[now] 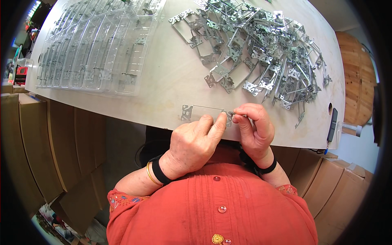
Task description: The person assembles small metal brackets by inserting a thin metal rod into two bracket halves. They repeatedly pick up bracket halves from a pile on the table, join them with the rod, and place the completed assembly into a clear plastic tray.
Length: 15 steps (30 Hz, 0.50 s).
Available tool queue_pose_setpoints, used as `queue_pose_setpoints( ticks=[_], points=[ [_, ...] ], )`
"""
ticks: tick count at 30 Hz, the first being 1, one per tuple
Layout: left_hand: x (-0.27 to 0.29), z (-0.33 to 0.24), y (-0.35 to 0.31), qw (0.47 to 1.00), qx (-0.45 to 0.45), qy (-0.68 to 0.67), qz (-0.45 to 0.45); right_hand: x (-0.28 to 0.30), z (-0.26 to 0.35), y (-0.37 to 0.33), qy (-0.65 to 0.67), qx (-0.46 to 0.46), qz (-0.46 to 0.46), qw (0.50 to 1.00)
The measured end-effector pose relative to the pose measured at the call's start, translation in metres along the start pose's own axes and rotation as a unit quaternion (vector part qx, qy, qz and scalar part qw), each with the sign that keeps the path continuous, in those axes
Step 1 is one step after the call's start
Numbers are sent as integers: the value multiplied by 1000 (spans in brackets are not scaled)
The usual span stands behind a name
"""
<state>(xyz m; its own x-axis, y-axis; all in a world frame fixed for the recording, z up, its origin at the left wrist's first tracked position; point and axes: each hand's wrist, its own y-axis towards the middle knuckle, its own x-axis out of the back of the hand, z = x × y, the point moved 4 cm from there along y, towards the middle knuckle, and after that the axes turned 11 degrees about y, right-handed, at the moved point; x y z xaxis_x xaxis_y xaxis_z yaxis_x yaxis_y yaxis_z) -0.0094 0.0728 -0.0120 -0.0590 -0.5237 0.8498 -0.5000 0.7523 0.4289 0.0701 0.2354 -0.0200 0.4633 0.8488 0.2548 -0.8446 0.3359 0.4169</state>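
Observation:
A thin metal bracket frame (186, 112) with punched end plates lies on the table near its front edge. My left hand (194, 145) rests over it, the index finger pressing its right end and the other fingers curled in. Close beside that fingertip, my right hand (256, 130) pinches a small, thin, dark piece (232, 113) between thumb and index finger, at the bracket's right end plate. Whether this piece is joined to the bracket I cannot tell. My fingers partly cover the bracket's right end and lower side.
A large tangled heap of similar metal brackets (265, 53) lies beyond my hands on the white table (159, 81). Clear plastic compartment trays (98, 53) holding brackets stand at the left. A dark-handled tool (332, 124) lies at the right edge. Cardboard boxes (61, 139) stand below.

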Motion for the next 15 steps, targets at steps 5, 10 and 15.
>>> queue_pose_setpoints(
  ticks=[5, 10, 15],
  points=[
    [-1, 0, 0, 1000, 2, -1, -1, 1, -2, 1, 5, 14, 4, 1000],
    [-1, 0, -1, 1000, 2, 0, -2, 0, 2, 3, -21, 19, 7, 1000],
    [0, 0, -1, 1000, 4, 1, 1, 0, -1, 2, 7, 20, 2, 1000]
  ],
)
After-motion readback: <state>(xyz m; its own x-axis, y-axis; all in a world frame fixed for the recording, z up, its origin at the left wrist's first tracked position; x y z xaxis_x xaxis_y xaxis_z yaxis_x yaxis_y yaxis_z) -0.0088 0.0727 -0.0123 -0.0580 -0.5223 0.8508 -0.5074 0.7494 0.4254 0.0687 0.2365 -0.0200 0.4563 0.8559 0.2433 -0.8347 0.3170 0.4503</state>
